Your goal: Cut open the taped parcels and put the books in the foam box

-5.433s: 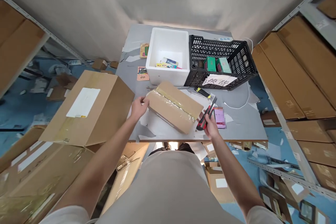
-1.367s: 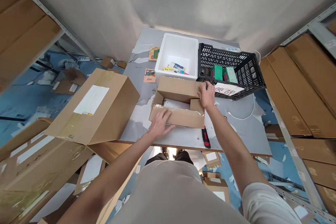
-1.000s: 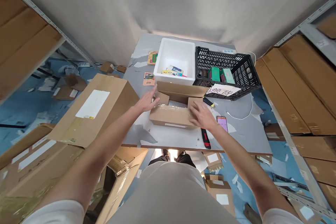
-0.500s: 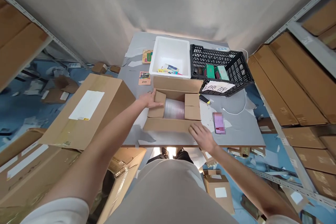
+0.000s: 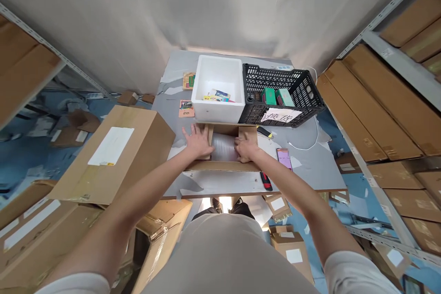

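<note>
A small cardboard box (image 5: 223,165) stands on the table in front of me, its top open. Clear wrap, perhaps around something, shows inside it between the two side flaps. My left hand (image 5: 198,142) lies on the left side flap, fingers spread, thumb near the flap's inner edge. At the right side flap (image 5: 248,133), my right hand (image 5: 245,148) has its fingers bent over the inner edge and reaching into the opening. Both side flaps are tilted inward. The long near and far flaps stand away from the opening.
Behind the box sit a white bin (image 5: 218,112) with colourful packets and a black crate (image 5: 250,112) with green boxes. A red-black cutter (image 5: 266,181), a yellow-black cutter (image 5: 264,132) and a phone (image 5: 283,158) lie right. A large carton (image 5: 144,147) stands left.
My right hand has moved from the near flap up to the right side flap. My left hand has shifted slightly nearer. The side flaps are pushed down, and the red-black cutter now shows.
</note>
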`<state>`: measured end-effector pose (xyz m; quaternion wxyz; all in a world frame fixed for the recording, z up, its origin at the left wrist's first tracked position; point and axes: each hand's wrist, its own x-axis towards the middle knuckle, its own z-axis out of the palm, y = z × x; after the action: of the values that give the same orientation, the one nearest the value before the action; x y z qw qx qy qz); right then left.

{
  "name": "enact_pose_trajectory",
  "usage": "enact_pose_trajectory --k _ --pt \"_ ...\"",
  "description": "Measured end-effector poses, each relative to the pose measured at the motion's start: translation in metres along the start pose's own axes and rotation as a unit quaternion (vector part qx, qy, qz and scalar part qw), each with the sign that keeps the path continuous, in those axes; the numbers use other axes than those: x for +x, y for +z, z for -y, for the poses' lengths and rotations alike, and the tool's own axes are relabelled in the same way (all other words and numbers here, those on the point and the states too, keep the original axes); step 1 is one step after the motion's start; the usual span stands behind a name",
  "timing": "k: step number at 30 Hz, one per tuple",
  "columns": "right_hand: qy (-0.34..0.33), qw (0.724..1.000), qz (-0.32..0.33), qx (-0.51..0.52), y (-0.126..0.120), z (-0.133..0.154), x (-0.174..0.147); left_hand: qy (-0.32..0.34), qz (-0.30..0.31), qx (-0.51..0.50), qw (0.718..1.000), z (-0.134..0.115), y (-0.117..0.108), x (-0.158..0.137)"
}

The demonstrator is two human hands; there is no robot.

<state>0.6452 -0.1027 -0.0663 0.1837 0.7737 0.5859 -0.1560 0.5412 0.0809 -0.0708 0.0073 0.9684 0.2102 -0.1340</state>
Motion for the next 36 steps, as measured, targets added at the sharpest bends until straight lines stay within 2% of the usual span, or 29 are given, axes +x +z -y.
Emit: enact_pose_trajectory --k 3,6,9,14,16,20,24,27,29,32,34,36 --pt "-0.009 0.999 -0.049 -0.013 -0.001 -0.002 -0.012 0.053 -0.065 -0.015 0.996 0.019 -0.02 -0.005" --pt "-0.011 0.994 -0.105 -0.014 -0.008 -0.005 -0.034 0.129 -0.107 0.036 0.985 0.039 -0.033 -0.008" --pt "0.015 0.991 -0.132 -0.023 -0.016 -0.006 -0.056 0.165 -0.095 0.087 0.978 0.053 -0.035 -0.004" --pt "0.16 0.979 -0.127 0.0 -0.009 -0.007 -0.081 0.21 -0.048 0.09 0.972 0.064 -0.032 0.017" --pt "0.19 0.975 -0.107 0.036 0.001 -0.011 -0.087 0.207 -0.043 0.079 0.974 0.066 -0.032 0.023" --pt "0.21 0.969 -0.05 0.12 0.031 -0.021 -0.089 0.189 -0.015 0.081 0.979 0.072 -0.025 0.029" --pt "0.184 0.962 -0.02 0.201 0.062 -0.028 -0.086 0.191 0.035 0.031 0.98 0.081 -0.007 0.038" --pt "0.162 0.96 -0.008 0.23 0.074 -0.032 -0.087 0.187 0.053 -0.039 0.98 0.085 0.012 0.042" --pt "0.165 0.965 -0.004 0.205 0.071 -0.033 -0.087 0.173 0.043 -0.078 0.981 0.086 0.023 0.041" --pt "0.171 0.978 -0.024 0.115 0.054 -0.03 -0.08 0.158 0.029 -0.095 0.982 0.084 0.031 0.038" --pt "0.157 0.985 -0.031 0.071 0.038 -0.025 -0.062 0.154 0.026 -0.093 0.983 0.083 0.032 0.036" --pt "0.151 0.986 0.007 0.07 0.027 -0.02 -0.034 0.148 0.026 -0.089 0.985 0.082 0.03 0.036"
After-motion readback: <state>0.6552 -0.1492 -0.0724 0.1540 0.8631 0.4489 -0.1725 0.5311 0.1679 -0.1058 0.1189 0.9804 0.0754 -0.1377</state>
